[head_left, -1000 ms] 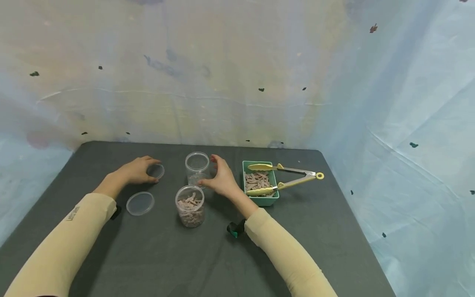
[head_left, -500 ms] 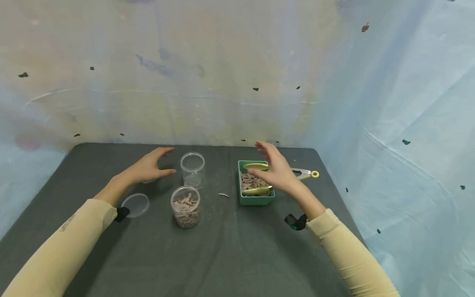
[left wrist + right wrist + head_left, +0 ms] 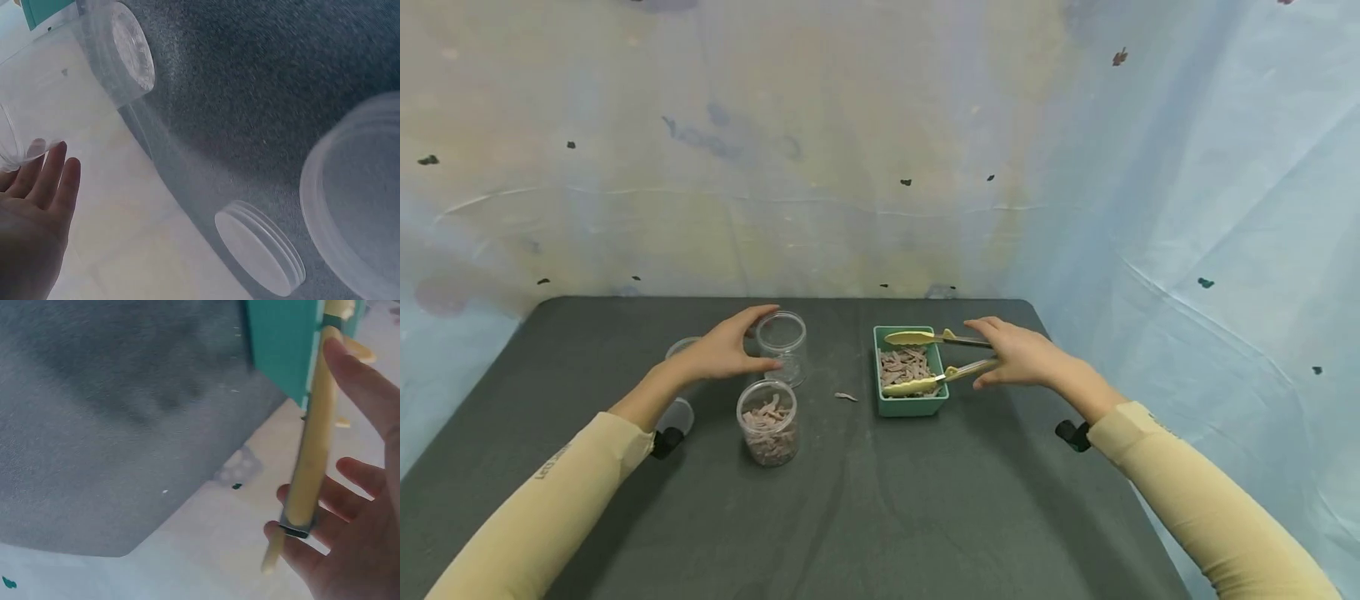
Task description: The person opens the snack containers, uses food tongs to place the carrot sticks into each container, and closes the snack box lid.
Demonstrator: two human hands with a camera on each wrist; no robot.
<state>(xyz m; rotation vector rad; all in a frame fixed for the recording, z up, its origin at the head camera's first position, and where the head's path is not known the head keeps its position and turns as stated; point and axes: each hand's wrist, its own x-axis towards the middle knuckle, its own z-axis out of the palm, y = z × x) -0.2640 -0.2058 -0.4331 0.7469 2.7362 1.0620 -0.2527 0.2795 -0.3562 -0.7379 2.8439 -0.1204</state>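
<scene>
Tongs (image 3: 312, 444) across the tray (image 3: 913, 407), our right grip (image 3: 1022, 354) loosely spread around them.
Their tips lie over the strips (image 3: 902, 367); we cannot tell whether our fingers press them. Our left grip (image 3: 718, 350), also relaxed, curves beside the rear jar (image 3: 793, 360), which stands on the desk (image 3: 925, 517) near the front jar (image 3: 771, 442).

Yellow-and-silver tongs (image 3: 917, 386), green box (image 3: 913, 407), dark-grey tabletop (image 3: 880, 508)

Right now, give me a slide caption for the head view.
Left hand at the far jar, right hand at tongs lying over the green tub.
</scene>
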